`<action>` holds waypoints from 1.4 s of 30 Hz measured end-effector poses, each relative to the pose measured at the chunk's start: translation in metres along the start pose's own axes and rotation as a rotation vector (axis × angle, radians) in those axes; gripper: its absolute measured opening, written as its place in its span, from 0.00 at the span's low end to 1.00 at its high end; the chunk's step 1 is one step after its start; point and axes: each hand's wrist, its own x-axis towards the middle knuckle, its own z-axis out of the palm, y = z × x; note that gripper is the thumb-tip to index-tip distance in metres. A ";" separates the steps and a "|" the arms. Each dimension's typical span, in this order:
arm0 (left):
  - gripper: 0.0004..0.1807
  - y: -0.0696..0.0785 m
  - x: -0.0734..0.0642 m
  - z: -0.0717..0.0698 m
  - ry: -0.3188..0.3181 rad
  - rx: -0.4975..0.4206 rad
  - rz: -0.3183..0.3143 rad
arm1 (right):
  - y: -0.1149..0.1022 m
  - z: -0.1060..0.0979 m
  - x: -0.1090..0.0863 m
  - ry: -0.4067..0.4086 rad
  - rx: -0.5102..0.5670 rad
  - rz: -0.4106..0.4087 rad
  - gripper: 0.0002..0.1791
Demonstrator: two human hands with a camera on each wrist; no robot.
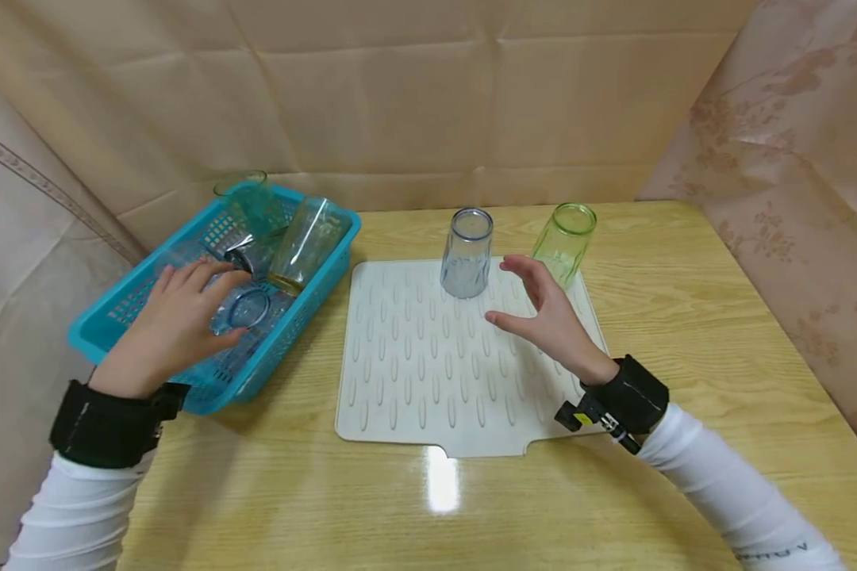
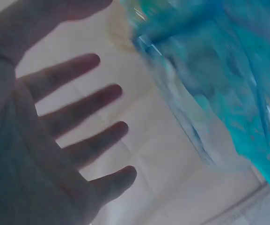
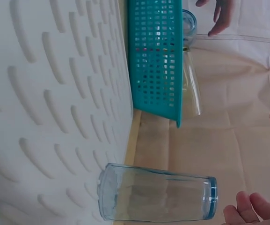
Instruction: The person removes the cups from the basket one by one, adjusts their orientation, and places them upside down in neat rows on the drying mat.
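My left hand (image 1: pixel 174 321) hovers over the blue plastic basket (image 1: pixel 296 388), fingers spread and holding nothing. Beside its fingertips is a blue-tinted glass (image 1: pixel 248 308) inside the basket. The left wrist view shows the same palm and straight fingers near the blurred basket. Above the white mat (image 1: pixel 393 412) my right hand (image 1: pixel 550 317) holds nothing, its thumb apart from the fingers. A pale blue drinking glass (image 1: pixel 466 258) stands on the mat just left of those fingertips, its narrower, thick-edged end up. Partly behind the fingers is a green glass (image 1: pixel 566 238).
A green glass (image 1: pixel 253 206) and a yellow-tinted glass (image 1: pixel 310 242) lean inside the far part of the basket, with more glassware among them. The wooden table (image 1: pixel 293 492) extends around the mat. A beige cloth (image 1: pixel 400 111) hangs along the back.
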 end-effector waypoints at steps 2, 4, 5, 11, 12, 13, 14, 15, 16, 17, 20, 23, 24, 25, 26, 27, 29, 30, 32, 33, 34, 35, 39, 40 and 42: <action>0.42 -0.011 0.001 -0.003 -0.059 0.009 -0.026 | 0.002 0.001 -0.004 -0.004 0.006 0.005 0.42; 0.44 -0.023 0.001 -0.005 -0.091 0.030 -0.036 | 0.003 0.002 -0.008 -0.008 0.006 0.013 0.42; 0.46 -0.029 0.001 -0.006 -0.102 0.041 -0.035 | 0.004 0.003 -0.009 -0.008 0.003 0.018 0.42; 0.52 -0.066 0.004 -0.006 -0.170 0.069 -0.026 | 0.006 0.002 -0.018 0.003 -0.010 0.048 0.42; 0.52 -0.071 0.005 -0.006 -0.180 0.070 -0.023 | 0.007 0.001 -0.019 0.006 -0.010 0.052 0.42; 0.53 -0.076 0.006 -0.005 -0.190 0.071 -0.021 | 0.007 0.001 -0.020 0.010 -0.007 0.056 0.42; 0.53 -0.080 0.007 -0.005 -0.198 0.074 -0.018 | 0.007 0.001 -0.021 0.014 -0.007 0.060 0.42; 0.54 -0.084 0.008 -0.005 -0.207 0.081 -0.016 | 0.008 0.001 -0.022 0.017 -0.009 0.063 0.42; 0.54 -0.086 0.009 -0.004 -0.216 0.084 -0.019 | 0.009 0.001 -0.023 0.019 -0.010 0.069 0.42; 0.55 -0.089 0.009 -0.004 -0.226 0.087 -0.021 | 0.009 0.001 -0.023 0.022 -0.013 0.075 0.42; 0.57 -0.095 0.011 -0.002 -0.261 0.098 -0.027 | 0.010 0.001 -0.025 0.022 -0.015 0.088 0.42; 0.59 -0.099 0.012 -0.001 -0.295 0.099 -0.043 | 0.010 0.002 -0.026 0.020 -0.014 0.091 0.42; 0.59 -0.099 0.012 -0.001 -0.309 0.099 -0.053 | 0.010 0.003 -0.027 0.019 -0.013 0.090 0.42; 0.60 -0.100 0.012 -0.001 -0.325 0.097 -0.064 | 0.010 0.003 -0.027 0.020 -0.010 0.086 0.41; 0.60 -0.102 0.012 0.000 -0.342 0.096 -0.075 | 0.010 0.003 -0.028 0.022 -0.008 0.084 0.41; 0.60 -0.102 0.012 0.000 -0.357 0.093 -0.086 | 0.010 0.004 -0.028 0.023 -0.006 0.082 0.41; 0.60 -0.104 0.011 0.001 -0.379 0.088 -0.097 | 0.011 0.004 -0.030 0.027 -0.001 0.079 0.41; 0.60 -0.105 0.010 0.002 -0.387 0.082 -0.103 | 0.011 0.004 -0.030 0.028 0.003 0.078 0.41; 0.60 -0.105 0.009 0.003 -0.383 0.075 -0.104 | 0.012 0.005 -0.031 0.029 0.005 0.078 0.41; 0.59 -0.105 0.009 0.004 -0.376 0.071 -0.102 | 0.012 0.005 -0.031 0.029 0.005 0.078 0.41; 0.59 -0.106 0.008 0.005 -0.371 0.067 -0.100 | 0.012 0.005 -0.031 0.031 0.006 0.078 0.41; 0.59 -0.105 0.008 0.005 -0.366 0.061 -0.099 | 0.012 0.005 -0.032 0.034 0.006 0.080 0.41; 0.59 -0.107 0.008 0.006 -0.333 0.058 -0.064 | 0.013 0.005 -0.033 0.040 0.015 0.080 0.40; 0.59 -0.107 0.008 0.005 -0.322 0.056 -0.053 | 0.013 0.005 -0.033 0.041 0.017 0.082 0.40; 0.57 -0.107 0.008 0.005 -0.297 0.059 -0.034 | 0.013 0.006 -0.034 0.040 0.025 0.084 0.40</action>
